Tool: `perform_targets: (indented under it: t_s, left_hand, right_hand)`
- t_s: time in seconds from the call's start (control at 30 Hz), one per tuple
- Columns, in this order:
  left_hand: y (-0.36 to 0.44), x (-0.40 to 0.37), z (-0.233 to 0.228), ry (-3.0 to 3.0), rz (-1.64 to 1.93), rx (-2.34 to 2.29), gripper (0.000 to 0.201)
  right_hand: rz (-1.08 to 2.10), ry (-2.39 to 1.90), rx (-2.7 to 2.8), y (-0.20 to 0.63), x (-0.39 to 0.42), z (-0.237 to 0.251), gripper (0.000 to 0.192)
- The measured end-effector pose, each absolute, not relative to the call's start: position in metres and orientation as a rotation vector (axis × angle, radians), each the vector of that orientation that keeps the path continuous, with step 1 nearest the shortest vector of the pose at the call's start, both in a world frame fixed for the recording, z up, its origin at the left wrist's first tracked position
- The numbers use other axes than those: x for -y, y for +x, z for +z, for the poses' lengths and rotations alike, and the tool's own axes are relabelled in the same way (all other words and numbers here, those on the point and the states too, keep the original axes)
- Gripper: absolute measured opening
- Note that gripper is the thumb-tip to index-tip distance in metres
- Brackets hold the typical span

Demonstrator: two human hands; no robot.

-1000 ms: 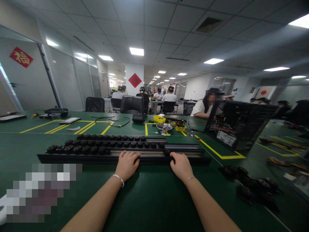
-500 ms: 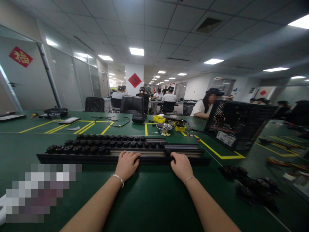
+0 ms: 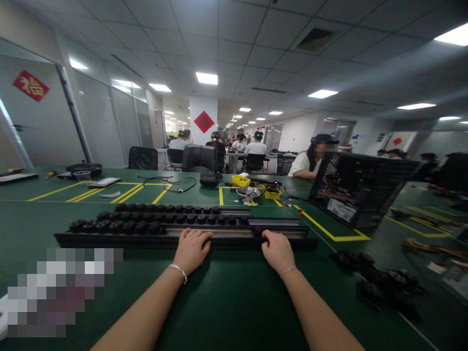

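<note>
A long black rack (image 3: 120, 241) with several rows lies across the green table in front of me. Small black blocks (image 3: 128, 227) fill the left part of its rows, while bare metal channel (image 3: 219, 233) shows farther right. My left hand (image 3: 192, 249) is hooked over the rack's front wall near the middle, fingers bent over the edge. My right hand (image 3: 278, 251) is closed at the front row, its fingertips on a single black block (image 3: 258, 229) in the channel. The undersides of both hands are hidden.
An open computer case (image 3: 360, 190) stands at the right, with a person (image 3: 305, 165) behind it. Beyond the rack are a metal bowl (image 3: 248, 193), a yellow bin (image 3: 241, 181) and a black cable (image 3: 183, 184). Dark parts (image 3: 380, 280) lie at the right.
My right hand has shifted slightly to the right, and the single black block has moved right along with it. My left hand stays on the rack's front wall.
</note>
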State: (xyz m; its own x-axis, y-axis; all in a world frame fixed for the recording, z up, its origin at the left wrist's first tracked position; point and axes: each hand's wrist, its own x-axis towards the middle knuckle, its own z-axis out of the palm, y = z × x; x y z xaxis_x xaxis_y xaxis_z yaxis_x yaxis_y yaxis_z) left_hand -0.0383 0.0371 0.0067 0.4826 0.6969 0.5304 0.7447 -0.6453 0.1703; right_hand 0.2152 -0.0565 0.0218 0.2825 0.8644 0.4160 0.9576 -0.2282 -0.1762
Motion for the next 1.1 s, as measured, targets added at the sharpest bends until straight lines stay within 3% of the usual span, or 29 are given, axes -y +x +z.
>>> perform_targets:
  t_s: [1.1]
  left_hand:
    - [-0.039, -0.0387, 0.0035, -2.627, -0.899, 1.266, 0.026]
  right_hand:
    - [-0.329, -2.241, 1.5, 0.224, 0.0584, 0.0244, 0.02]
